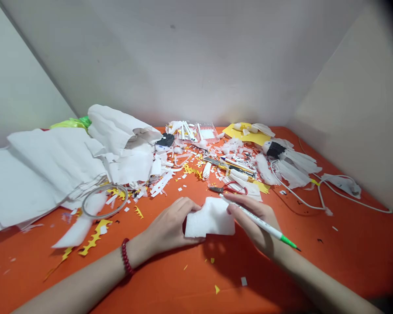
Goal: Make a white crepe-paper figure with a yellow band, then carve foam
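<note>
Head camera view: our two hands work over an orange tabletop (170,283), with a notched white piece (214,218) between them, just below the middle of the view. Taking that piece as the clock's centre, our left hand (173,222), at 9 o'clock, grasps its edge, the thumb along the lower side; a red bead bracelet (126,257) circles the wrist. Our right hand (260,218), at 3 o'clock, grips a slim white pen (260,223) whose green-banded, dark end points to 4 o'clock. We cannot tell whether its fingertips touch the piece.

At 1 o'clock, near the piece, lie red-handled scissors (234,188), and just beyond them a yellow knife (225,167). A yellow sheet (240,134) lies farther off in that direction. At 12 o'clock, toward the back wall, is a clear tray (212,136) near some white pens. Between 9 and 10 o'clock, a round ring (126,196) lies near large white sheets (46,165). Toward 3 o'clock, a white cord (294,195) curls across the surface.
</note>
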Demonstrator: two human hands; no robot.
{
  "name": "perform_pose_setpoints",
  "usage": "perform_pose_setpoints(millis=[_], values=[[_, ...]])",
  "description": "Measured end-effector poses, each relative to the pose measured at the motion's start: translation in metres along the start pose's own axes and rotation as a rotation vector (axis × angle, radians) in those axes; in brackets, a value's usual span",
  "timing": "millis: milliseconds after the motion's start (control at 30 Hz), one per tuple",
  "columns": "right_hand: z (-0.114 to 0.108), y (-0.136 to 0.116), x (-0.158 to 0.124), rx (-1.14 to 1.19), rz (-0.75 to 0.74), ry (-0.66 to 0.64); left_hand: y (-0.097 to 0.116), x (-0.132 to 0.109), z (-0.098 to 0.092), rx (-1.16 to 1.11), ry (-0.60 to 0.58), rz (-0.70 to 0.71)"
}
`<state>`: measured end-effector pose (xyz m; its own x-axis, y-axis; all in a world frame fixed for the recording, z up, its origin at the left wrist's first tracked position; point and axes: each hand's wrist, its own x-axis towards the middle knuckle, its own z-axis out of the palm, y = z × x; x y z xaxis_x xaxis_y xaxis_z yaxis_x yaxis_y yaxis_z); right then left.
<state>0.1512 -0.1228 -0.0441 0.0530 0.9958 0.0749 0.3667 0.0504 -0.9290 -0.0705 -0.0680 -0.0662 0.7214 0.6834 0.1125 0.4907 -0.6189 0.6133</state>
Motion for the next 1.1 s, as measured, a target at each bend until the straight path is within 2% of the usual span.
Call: perform_pose_setpoints(millis=[167,400,667,1100], values=[[0.012,-0.002,-0.017,0.101,0.124,-0.020,-0.001,0.001,0.001,-0.028,-0.003,-0.002],[0.020,0.003,-0.022,0.078,0.067,-0.005,-0.007,0.000,0.003,-0.036,-0.003,0.004],[0.024,0.008,-0.028,0.036,0.019,-0.034,-0.003,0.001,0.004,-0.062,0.004,-0.014],[0.023,0.009,-0.027,0.042,0.058,0.006,-0.004,0.002,0.002,-0.008,-0.021,-0.012]])
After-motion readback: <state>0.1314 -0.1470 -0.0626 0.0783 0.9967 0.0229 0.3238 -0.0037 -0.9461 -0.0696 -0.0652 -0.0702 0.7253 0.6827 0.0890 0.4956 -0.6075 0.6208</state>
